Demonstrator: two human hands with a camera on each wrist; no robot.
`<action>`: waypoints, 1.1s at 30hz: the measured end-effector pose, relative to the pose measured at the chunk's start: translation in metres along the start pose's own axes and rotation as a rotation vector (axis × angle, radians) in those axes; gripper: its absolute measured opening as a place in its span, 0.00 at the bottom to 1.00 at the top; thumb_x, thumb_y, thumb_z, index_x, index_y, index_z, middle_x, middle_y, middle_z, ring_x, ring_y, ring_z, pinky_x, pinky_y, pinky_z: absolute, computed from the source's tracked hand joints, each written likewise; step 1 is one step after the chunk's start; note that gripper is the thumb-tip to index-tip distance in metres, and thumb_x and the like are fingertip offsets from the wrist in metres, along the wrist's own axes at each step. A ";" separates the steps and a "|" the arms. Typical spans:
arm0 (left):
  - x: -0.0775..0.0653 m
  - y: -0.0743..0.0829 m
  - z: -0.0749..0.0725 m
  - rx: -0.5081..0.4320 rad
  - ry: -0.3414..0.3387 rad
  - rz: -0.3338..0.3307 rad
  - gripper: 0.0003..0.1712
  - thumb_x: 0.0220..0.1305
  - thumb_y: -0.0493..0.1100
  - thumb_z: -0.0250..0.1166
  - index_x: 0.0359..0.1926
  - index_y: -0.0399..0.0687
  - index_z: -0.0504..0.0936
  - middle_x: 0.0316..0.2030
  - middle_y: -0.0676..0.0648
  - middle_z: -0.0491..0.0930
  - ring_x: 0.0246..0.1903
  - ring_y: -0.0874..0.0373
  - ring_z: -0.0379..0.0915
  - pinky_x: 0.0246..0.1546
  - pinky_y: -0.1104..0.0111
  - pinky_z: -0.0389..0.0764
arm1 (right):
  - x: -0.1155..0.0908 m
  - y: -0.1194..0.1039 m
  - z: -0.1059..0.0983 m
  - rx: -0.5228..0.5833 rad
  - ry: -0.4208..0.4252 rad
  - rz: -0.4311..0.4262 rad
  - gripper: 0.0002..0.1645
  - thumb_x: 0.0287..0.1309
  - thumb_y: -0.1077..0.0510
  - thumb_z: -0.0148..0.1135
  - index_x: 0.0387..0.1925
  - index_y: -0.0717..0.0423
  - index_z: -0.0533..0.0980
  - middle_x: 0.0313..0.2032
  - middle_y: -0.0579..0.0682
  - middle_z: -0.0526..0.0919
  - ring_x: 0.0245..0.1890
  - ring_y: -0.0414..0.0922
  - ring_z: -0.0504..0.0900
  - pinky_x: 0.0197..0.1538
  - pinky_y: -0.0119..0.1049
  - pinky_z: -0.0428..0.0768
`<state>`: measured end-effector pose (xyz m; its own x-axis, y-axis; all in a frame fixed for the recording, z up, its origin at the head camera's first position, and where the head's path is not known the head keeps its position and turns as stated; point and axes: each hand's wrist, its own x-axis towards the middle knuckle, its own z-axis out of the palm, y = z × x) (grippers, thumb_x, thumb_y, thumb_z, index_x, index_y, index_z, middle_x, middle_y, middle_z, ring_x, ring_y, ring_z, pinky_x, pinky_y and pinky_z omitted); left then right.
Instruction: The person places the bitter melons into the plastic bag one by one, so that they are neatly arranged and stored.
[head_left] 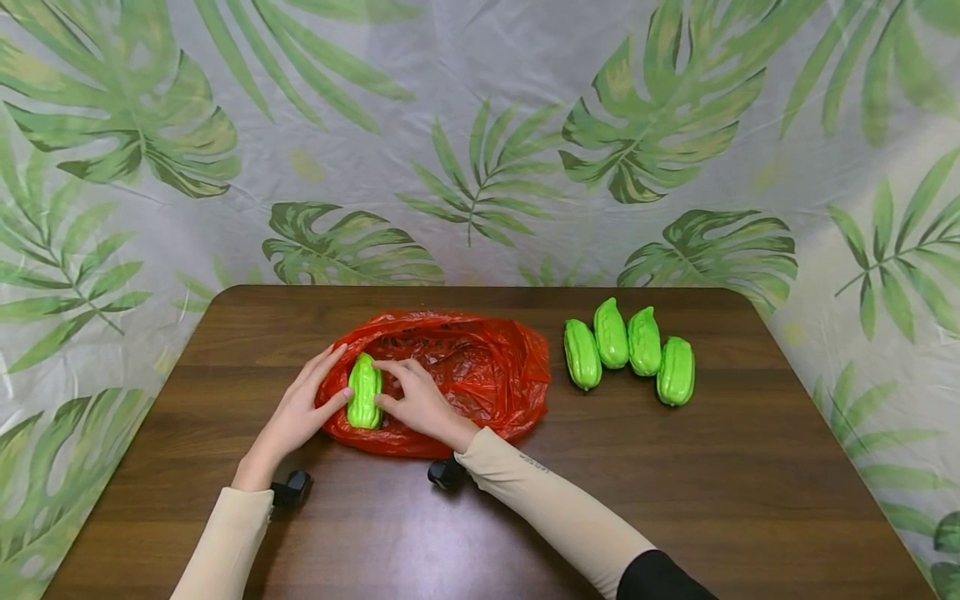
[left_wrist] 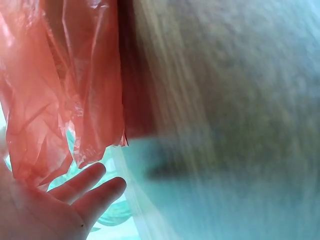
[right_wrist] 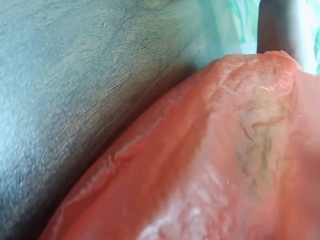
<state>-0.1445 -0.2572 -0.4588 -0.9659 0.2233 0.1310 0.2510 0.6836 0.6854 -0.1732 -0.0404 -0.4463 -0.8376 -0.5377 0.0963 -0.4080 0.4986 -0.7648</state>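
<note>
A bright green bitter melon (head_left: 364, 393), glossy and ridged, lies lengthwise in the left end of the open red plastic bag (head_left: 536, 375). My right hand (head_left: 416, 402) reaches across the bag from the right, with bent fingers and thumb holding the melon by its right side. Along the bag's left rim rests my left hand (head_left: 303, 402), fingers straight and its thumb tip at the melon's left edge. Two extended fingers (left_wrist: 102, 200) show below the hanging bag wall (left_wrist: 35, 125) in the left wrist view. Bag plastic (right_wrist: 190, 160) fills much of the right wrist view, which hides the right hand.
To the right of the bag, several more bitter melons (head_left: 643, 342) lie in a row on the brown wooden table (head_left: 720, 500). Behind the table hangs a leaf-patterned cloth (head_left: 495, 75). A black wrist camera (head_left: 446, 473) sits under the right wrist.
</note>
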 end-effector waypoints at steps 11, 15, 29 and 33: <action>0.000 -0.001 0.001 0.000 0.001 0.001 0.40 0.66 0.50 0.61 0.74 0.51 0.55 0.71 0.36 0.50 0.67 0.35 0.47 0.59 0.35 0.54 | -0.008 0.005 -0.020 0.050 0.011 -0.016 0.29 0.61 0.59 0.63 0.64 0.54 0.70 0.53 0.59 0.73 0.47 0.51 0.76 0.43 0.32 0.75; 0.000 -0.001 0.001 0.004 0.003 0.003 0.40 0.66 0.50 0.62 0.74 0.50 0.55 0.71 0.37 0.50 0.68 0.35 0.47 0.59 0.35 0.55 | -0.014 0.011 -0.034 0.107 0.018 -0.003 0.28 0.62 0.60 0.62 0.64 0.51 0.70 0.54 0.58 0.73 0.48 0.51 0.77 0.43 0.30 0.78; 0.000 0.002 0.000 0.019 0.011 0.011 0.41 0.65 0.49 0.63 0.74 0.50 0.55 0.71 0.35 0.50 0.67 0.34 0.48 0.58 0.35 0.55 | -0.036 0.032 -0.086 0.157 0.091 -0.044 0.27 0.63 0.62 0.61 0.63 0.56 0.70 0.54 0.56 0.74 0.49 0.53 0.77 0.47 0.41 0.80; -0.001 0.002 0.000 0.017 0.010 0.012 0.41 0.64 0.49 0.63 0.74 0.49 0.55 0.71 0.35 0.50 0.67 0.34 0.48 0.58 0.35 0.55 | -0.045 0.031 -0.101 0.166 0.115 -0.035 0.26 0.64 0.61 0.60 0.63 0.55 0.70 0.55 0.55 0.74 0.50 0.53 0.77 0.48 0.43 0.80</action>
<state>-0.1431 -0.2558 -0.4571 -0.9635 0.2242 0.1465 0.2633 0.6925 0.6716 -0.1852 0.0682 -0.4102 -0.8639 -0.4667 0.1895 -0.3799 0.3569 -0.8534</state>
